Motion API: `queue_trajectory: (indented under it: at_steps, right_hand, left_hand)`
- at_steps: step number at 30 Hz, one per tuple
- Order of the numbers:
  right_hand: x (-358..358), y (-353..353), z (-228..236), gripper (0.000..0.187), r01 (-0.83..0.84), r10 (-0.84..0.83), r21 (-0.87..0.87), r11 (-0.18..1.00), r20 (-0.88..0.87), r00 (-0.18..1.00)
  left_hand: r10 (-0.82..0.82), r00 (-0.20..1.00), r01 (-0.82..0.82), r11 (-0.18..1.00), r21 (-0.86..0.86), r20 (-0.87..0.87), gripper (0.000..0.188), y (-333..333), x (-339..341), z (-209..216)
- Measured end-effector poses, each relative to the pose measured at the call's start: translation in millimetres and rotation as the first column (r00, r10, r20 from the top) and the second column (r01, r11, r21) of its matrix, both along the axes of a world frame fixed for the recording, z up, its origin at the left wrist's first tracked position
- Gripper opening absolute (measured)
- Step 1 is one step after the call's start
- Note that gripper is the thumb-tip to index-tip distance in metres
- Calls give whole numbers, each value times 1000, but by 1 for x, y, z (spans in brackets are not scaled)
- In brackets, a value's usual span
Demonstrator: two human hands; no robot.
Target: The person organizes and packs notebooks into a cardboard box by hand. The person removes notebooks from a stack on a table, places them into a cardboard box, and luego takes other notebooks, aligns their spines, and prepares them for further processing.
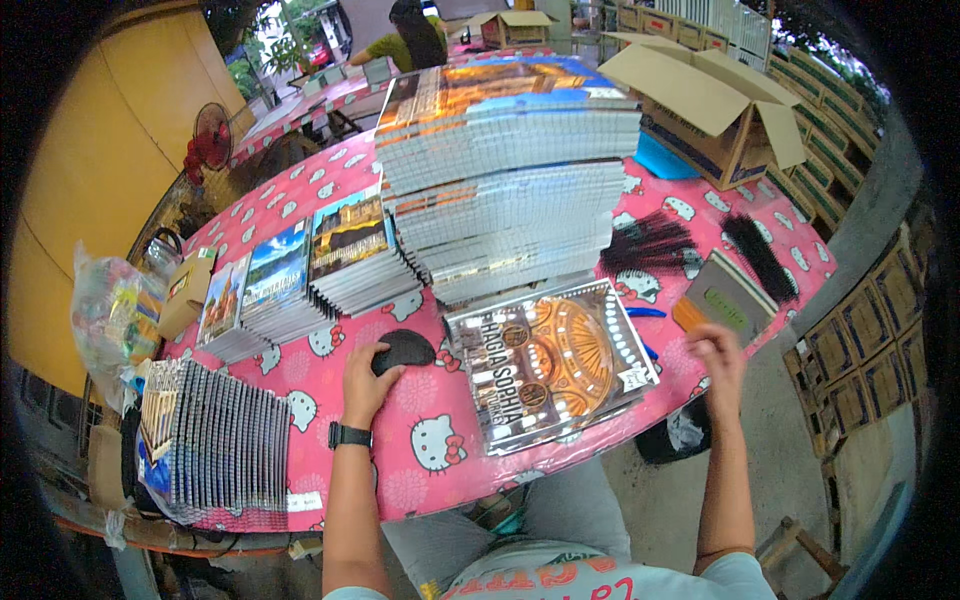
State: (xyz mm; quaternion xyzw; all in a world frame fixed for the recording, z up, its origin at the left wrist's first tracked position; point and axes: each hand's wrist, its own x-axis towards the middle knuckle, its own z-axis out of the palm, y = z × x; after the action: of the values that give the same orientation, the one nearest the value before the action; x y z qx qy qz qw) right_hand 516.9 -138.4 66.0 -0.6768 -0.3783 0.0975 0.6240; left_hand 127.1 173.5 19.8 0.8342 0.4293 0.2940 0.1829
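Observation:
My left hand (368, 380) pinches the left end of a black half-round pad (404, 351) on the table. Right of it lies a calendar-like book (550, 365) with an ornate golden dome on its cover; a row of holes or binding runs along its right edge. Over the table's right edge hovers my right hand (718, 362), its fingers loosely bent and apart, nothing visible between them. Just beyond that hand sits a grey-green box or pad (728, 300) with an orange part. A blue pen-like tool (646, 312) lies between book and box.
Tall stacks of printed sheets (510, 215) rise behind the book. Spiral-bound stacks (225, 440) and smaller picture-covered piles (280, 280) stand left. Thin black binding strips (650, 245) lie right, near an open carton (700, 110). Another person (410, 40) is at the far table.

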Motion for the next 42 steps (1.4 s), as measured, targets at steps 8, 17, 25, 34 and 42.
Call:
queue_trajectory:
  at_steps: [8,17,25,34,42]
  right_hand:
    - [-33,33,-50,57,-333,261,85,939,-807,530]
    - [-47,63,-54,70,-257,312,247,934,-915,257]
    - [-101,52,-71,76,-600,456,205,773,-837,302]
    - [-205,145,-59,60,-677,670,484,554,-742,17]
    - [-212,240,-72,60,-621,635,483,618,-772,32]
  left_hand:
    - [364,926,-370,928,-37,-103,42,-41,-96,16]
    - [164,814,99,907,-410,558,53,-126,13,-2]
    - [148,603,475,723,-502,784,65,-152,5,-11]
    - [476,315,304,769,-562,821,57,-142,-82,4]
    - [473,275,429,719,-547,837,52,-44,-75,17]
